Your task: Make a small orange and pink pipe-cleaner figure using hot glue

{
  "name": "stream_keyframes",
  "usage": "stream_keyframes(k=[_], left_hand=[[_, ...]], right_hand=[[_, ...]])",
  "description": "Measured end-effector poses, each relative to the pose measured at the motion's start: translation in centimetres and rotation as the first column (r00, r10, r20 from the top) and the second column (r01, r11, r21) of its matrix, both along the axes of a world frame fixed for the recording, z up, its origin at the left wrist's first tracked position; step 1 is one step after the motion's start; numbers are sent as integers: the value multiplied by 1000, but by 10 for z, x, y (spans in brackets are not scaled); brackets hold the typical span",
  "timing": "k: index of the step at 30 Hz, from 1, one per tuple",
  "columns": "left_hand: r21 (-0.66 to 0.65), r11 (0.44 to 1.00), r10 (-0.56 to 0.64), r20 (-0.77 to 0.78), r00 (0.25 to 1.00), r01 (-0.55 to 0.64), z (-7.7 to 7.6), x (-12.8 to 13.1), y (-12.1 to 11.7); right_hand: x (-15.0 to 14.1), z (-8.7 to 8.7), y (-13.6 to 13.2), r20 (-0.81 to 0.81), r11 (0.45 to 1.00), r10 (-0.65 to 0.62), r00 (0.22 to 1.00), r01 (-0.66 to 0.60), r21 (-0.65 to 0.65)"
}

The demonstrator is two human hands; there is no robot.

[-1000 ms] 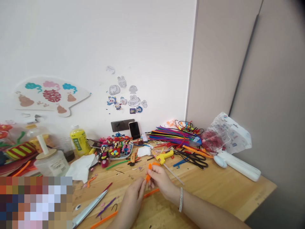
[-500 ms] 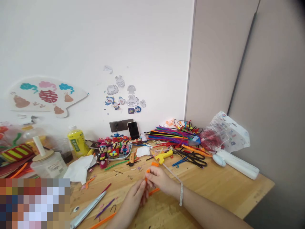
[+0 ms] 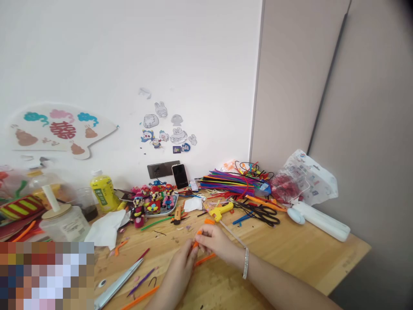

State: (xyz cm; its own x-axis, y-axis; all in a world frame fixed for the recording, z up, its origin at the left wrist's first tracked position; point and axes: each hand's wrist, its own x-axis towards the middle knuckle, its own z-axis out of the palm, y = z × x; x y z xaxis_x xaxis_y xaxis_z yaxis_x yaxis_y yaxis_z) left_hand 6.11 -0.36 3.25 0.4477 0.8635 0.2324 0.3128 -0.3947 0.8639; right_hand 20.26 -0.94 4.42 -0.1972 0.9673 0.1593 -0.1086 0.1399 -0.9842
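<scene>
My left hand point(image 3: 179, 263) and my right hand point(image 3: 215, 242) meet above the wooden table, fingertips close together. Pinched between them is a bent orange pipe cleaner point(image 3: 196, 239); part of it pokes out above my right fingers. Another orange length point(image 3: 205, 260) shows under my right hand, and I cannot tell whether it joins the held one. My left fingertips are partly hidden. Just beyond my hands lies a yellow glue gun point(image 3: 221, 211). Left of my left forearm are an orange pipe cleaner point(image 3: 142, 297), a purple strip point(image 3: 142, 281) and a long metal blade point(image 3: 121, 283).
At the back lie a bundle of coloured pipe cleaners point(image 3: 227, 183), a phone point(image 3: 180, 176) and black-handled scissors point(image 3: 266, 214). Small colourful figures point(image 3: 155, 202) stand on a tray, near a yellow bottle point(image 3: 105, 191). A white device point(image 3: 322, 221) lies at the right.
My fingertips have shifted slightly down and left with the orange pipe cleaner, which shows a different tilt between them. The rest of the table looks the same.
</scene>
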Motion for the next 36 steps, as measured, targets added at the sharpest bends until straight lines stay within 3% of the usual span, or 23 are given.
stream_keyframes(k=[4, 10, 16, 20, 22, 27, 36], left_hand=[[58, 997, -37, -84, 996, 42, 6, -1, 0], [31, 996, -86, -51, 995, 87, 14, 1, -4], [-64, 997, -49, 44, 998, 51, -1, 0, 4], [-356, 922, -78, 210, 975, 151, -5, 0, 6], [-426, 882, -87, 276, 957, 203, -2, 1, 4], [-455, 850, -127, 311, 942, 265, 5, -2, 2], [-537, 763, -121, 427, 896, 359, 4, -4, 1]], right_hand=[[-2, 1, 0, 50, 988, -101, 994, 94, 121], [-7, -7, 3, -146, 994, -98, 984, 90, -55], [-6, -6, 5, -261, 989, -143, 955, 125, -84], [1, -2, 5, -332, 992, -75, 940, 38, -119], [4, -1, 5, -375, 985, -46, 926, -21, -174], [9, -3, 8, -336, 973, -39, 941, -41, -227], [7, -8, 10, -286, 986, -77, 955, 30, -164]])
